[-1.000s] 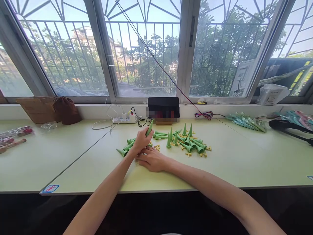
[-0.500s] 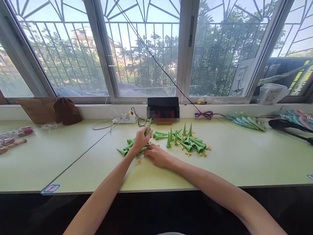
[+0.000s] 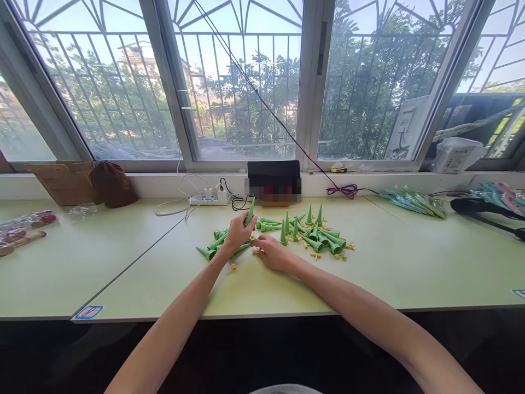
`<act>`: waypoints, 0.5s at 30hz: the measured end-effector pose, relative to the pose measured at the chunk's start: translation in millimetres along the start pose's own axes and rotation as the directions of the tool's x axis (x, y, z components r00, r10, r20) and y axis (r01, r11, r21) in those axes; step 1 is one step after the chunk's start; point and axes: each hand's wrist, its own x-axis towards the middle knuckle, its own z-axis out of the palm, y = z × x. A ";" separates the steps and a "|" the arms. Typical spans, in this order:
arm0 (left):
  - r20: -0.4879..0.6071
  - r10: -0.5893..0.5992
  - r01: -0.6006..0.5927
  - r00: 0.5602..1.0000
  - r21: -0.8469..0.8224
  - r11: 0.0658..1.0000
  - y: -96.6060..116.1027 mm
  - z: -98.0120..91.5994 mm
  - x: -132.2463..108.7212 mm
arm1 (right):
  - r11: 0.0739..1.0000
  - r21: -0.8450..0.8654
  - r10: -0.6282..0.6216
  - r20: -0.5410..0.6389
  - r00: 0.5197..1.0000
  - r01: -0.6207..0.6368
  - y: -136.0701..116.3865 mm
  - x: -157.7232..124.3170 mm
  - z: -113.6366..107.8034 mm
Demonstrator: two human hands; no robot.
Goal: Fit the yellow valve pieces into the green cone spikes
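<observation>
My left hand (image 3: 237, 232) is wrapped round a green plastic cone spike (image 3: 250, 212), its point up. Close beside it, my right hand (image 3: 273, 253) has its fingertips pinched together; what they hold is too small to make out. A small yellow plastic piece (image 3: 255, 250) shows under the right fingers. Left of and under my left hand lie several loose green spikes (image 3: 207, 253). Another yellow piece (image 3: 232, 267) rests in front of them. To the right is a pile of green spikes (image 3: 324, 239), some standing point up, with yellow T-shaped pieces (image 3: 315, 255) scattered around.
A dark tablet-like screen (image 3: 273, 175) stands at the back by a white power strip (image 3: 210, 198) with cables. A brown bag (image 3: 114, 185) and cardboard (image 3: 59, 183) are back left. Bagged items (image 3: 412, 201) and a black strap-like object (image 3: 484, 216) lie on the right.
My right hand has shifted slightly right and away from me, uncovering a yellow piece beneath its fingers. My left hand keeps its hold on the green spike, almost unmoved.
</observation>
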 end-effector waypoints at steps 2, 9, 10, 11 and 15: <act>0.003 0.000 0.000 1.000 -0.001 1.000 -0.2 -0.2 -0.2 | 1.000 0.022 0.006 -0.011 1.000 -0.006 -0.9 0.1 -3.1; 0.002 -0.014 0.014 1.000 -0.001 1.000 -1.4 0.2 0.0 | 0.998 -0.003 0.062 -0.112 0.992 -0.062 2.1 1.6 -13.9; 0.002 -0.015 0.015 1.000 -0.001 1.000 -1.3 0.3 0.0 | 0.997 -0.018 0.070 -0.110 0.992 -0.072 2.9 1.1 -14.3; 0.004 -0.015 0.015 1.000 -0.002 1.000 -1.0 0.4 0.0 | 0.996 -0.033 0.080 -0.099 0.992 -0.083 3.3 0.4 -14.2; 0.004 -0.013 0.013 1.000 -0.002 1.000 0.4 0.4 -0.4 | 0.985 -0.100 0.139 -0.017 0.990 -0.140 2.3 -3.2 -10.2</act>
